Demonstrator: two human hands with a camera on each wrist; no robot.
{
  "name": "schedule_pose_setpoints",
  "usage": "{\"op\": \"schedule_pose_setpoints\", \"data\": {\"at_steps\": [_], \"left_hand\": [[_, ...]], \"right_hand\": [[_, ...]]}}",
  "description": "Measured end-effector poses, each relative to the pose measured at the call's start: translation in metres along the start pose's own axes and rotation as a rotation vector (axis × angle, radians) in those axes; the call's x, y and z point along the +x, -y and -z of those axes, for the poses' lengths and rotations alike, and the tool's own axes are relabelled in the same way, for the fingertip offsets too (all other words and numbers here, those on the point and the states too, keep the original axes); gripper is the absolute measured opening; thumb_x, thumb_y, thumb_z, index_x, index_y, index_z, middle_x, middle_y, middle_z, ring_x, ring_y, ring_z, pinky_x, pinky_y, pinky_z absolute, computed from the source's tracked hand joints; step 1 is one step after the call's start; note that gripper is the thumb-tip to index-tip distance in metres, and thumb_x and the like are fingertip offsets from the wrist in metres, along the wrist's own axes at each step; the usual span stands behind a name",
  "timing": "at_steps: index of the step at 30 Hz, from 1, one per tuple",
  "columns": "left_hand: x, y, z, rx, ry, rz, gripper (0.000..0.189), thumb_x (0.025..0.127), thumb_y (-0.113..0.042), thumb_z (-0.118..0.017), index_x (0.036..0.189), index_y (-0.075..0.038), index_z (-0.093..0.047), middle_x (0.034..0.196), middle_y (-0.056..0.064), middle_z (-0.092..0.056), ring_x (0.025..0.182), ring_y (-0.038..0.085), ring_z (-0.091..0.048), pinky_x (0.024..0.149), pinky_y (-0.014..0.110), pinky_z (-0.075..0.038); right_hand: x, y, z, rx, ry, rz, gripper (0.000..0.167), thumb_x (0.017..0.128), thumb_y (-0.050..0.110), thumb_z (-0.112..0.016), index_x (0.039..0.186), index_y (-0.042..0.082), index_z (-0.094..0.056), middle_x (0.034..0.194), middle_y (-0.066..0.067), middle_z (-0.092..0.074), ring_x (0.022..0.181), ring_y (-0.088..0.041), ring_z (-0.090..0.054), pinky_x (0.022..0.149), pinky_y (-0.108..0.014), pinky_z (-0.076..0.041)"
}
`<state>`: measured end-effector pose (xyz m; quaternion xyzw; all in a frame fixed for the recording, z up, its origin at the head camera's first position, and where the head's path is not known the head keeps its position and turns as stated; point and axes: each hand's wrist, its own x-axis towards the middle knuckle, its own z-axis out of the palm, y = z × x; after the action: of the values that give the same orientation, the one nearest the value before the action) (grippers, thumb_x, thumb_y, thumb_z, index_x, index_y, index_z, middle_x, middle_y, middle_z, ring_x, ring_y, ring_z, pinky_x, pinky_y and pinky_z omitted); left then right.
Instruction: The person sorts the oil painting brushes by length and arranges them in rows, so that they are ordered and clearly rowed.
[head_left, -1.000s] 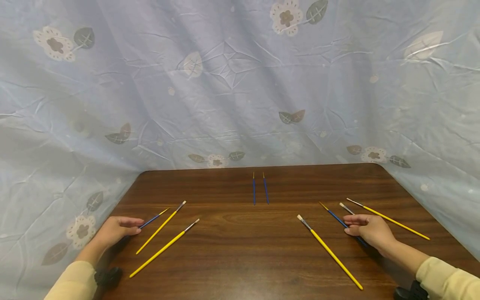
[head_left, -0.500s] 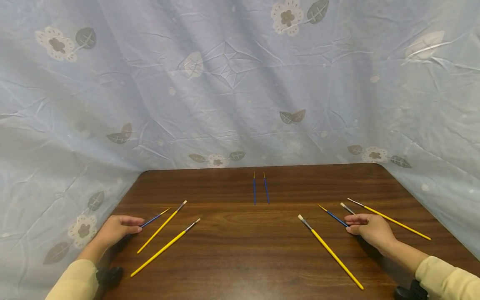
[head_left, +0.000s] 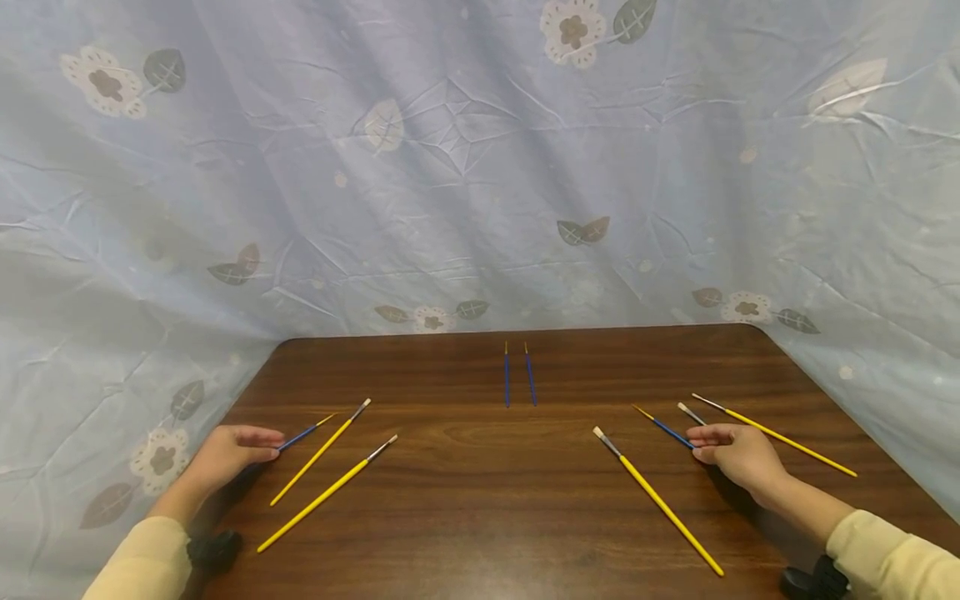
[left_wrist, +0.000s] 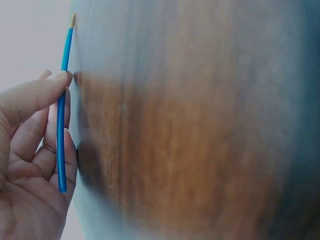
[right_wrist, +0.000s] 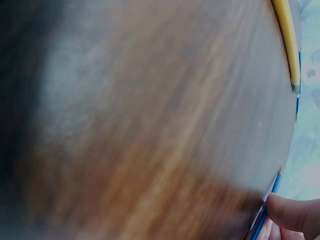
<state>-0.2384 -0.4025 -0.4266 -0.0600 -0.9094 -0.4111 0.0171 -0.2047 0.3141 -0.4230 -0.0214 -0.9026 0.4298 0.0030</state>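
Note:
In the head view my left hand (head_left: 234, 457) is at the table's left side and pinches a thin blue paintbrush (head_left: 300, 437), its tip pointing away to the right. The left wrist view shows that blue handle (left_wrist: 61, 135) between thumb and fingertips, its lower end in front of the palm. Over on the right, my right hand (head_left: 738, 461) pinches another blue paintbrush (head_left: 672, 432) with its tip pointing away to the left; the fingers hide its rear end. Beneath this hand lies a pale-bristled brush (head_left: 692, 413), mostly covered.
Two yellow paintbrushes (head_left: 327, 504) (head_left: 315, 460) lie slanted beside the left hand. Another yellow paintbrush (head_left: 671, 517) lies inward of the right hand, and one more yellow paintbrush (head_left: 791, 442) beyond it. Two blue paintbrushes (head_left: 507, 379) (head_left: 531, 379) lie near the back edge, before a curtain (head_left: 465, 208).
The right blue brush has shifted slightly to the left at its tip, and its rear end no longer shows below the hand. The left hand holds its brush nearly still.

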Motion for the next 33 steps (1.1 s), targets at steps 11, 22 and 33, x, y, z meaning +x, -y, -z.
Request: {"op": "schedule_pose_setpoints", "data": {"at_steps": [11, 22, 33], "left_hand": [[-0.001, -0.004, 0.002, -0.003, 0.011, 0.001, 0.031, 0.086, -0.004, -0.072, 0.111, 0.013, -0.065, 0.100, 0.021, -0.071, 0.078, 0.004, -0.064, 0.059, 0.023, -0.051], [0.001, -0.021, 0.005, -0.005, 0.045, 0.009, 0.034, 0.088, -0.006, -0.070, 0.117, 0.012, -0.063, 0.104, 0.021, -0.070, 0.077, 0.007, -0.061, 0.060, 0.027, -0.053], [0.010, -0.047, -0.004, -0.042, 0.090, 0.009, 0.037, 0.089, -0.008, -0.070, 0.121, 0.009, -0.062, 0.110, 0.021, -0.068, 0.084, 0.015, -0.063, 0.064, 0.030, -0.054]], "right_hand": [[0.003, 0.002, 0.004, 0.020, 0.056, -0.010, 0.032, 0.088, 0.002, -0.068, 0.116, -0.011, -0.063, 0.107, -0.020, -0.068, 0.101, -0.033, -0.063, 0.082, -0.036, -0.054], [0.006, 0.012, 0.008, 0.023, 0.122, -0.009, 0.033, 0.091, 0.004, -0.064, 0.121, -0.010, -0.061, 0.108, -0.017, -0.067, 0.098, -0.028, -0.063, 0.081, -0.037, -0.054], [0.014, 0.026, 0.011, 0.010, 0.161, 0.022, 0.036, 0.095, 0.009, -0.061, 0.126, -0.009, -0.058, 0.120, -0.024, -0.060, 0.106, -0.034, -0.058, 0.082, -0.038, -0.054]]}}
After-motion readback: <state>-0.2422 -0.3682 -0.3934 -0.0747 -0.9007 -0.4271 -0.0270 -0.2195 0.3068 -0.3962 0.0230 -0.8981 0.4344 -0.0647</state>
